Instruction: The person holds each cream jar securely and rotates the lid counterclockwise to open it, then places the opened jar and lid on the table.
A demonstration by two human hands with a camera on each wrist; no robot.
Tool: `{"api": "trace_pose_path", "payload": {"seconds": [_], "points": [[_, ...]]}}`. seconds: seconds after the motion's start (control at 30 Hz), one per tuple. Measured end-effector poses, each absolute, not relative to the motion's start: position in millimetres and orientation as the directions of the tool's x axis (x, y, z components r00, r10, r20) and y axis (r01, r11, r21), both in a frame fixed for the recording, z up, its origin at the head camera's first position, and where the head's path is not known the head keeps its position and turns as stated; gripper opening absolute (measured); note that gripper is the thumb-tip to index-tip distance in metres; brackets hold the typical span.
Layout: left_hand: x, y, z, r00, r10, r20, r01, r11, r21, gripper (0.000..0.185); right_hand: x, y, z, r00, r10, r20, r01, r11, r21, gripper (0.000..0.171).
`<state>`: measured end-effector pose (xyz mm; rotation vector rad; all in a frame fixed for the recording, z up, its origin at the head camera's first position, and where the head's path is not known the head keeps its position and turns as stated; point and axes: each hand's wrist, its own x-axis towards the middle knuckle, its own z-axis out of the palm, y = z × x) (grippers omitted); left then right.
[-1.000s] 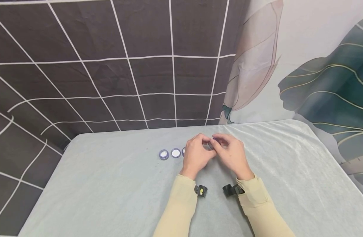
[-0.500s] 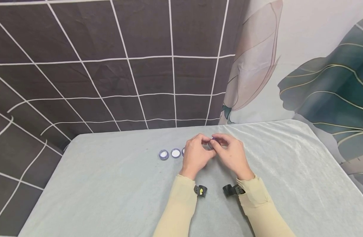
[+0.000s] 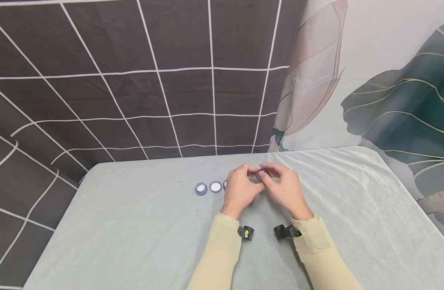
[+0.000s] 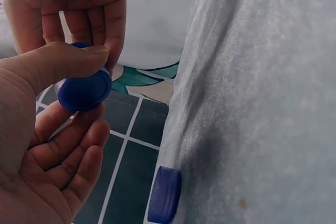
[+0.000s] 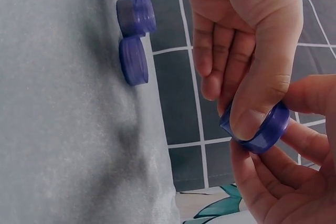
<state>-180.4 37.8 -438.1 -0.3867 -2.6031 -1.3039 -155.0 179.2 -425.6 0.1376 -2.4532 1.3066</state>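
Observation:
Both hands meet above the table around a small round purple jar (image 4: 86, 92); I cannot tell whether a lid is on it. My left hand (image 3: 241, 189) pinches it, its thumb lying across the jar in both wrist views. Opposite, my right hand (image 3: 284, 186) holds the rim with thumb and fingertips, as the right wrist view shows. In the head view the fingers hide most of the jar. To the left of the hands sit a purple jar (image 3: 201, 189), a shallow purple piece with a white inside (image 3: 215, 187), and another purple piece (image 3: 224, 185) partly behind my left hand.
A pale grey velvety cloth (image 3: 135, 225) covers the table. Behind it hangs a dark cloth with white grid lines (image 3: 185, 92), and to the right a leaf-patterned curtain (image 3: 385, 100). Black camera straps (image 3: 246, 233) sit on the wrists.

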Motion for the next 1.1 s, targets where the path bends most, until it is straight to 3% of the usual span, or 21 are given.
{"api": "trace_pose_path", "payload": {"seconds": [0.4,0.67,1.1], "points": [[-180.5,37.4,-436.5,-0.944,0.143,0.297,0.324,0.570,0.756,0.033,-154.7,179.1,-424.0,-0.930,0.069,0.362,-0.264,0.560,-0.785,0.025],[-180.1,37.9,-435.2,-0.948,0.136,0.288,0.313,0.572,0.758,0.032,-155.4,179.1,-423.5,-0.933,0.093,0.347,-0.256,0.507,-0.823,0.034],[-178.3,38.6,-434.1,-0.939,0.142,0.314,0.337,0.564,0.754,0.030,-155.3,176.1,-424.4,-0.928,0.163,0.334,-0.186,0.573,-0.798,0.038]]}}
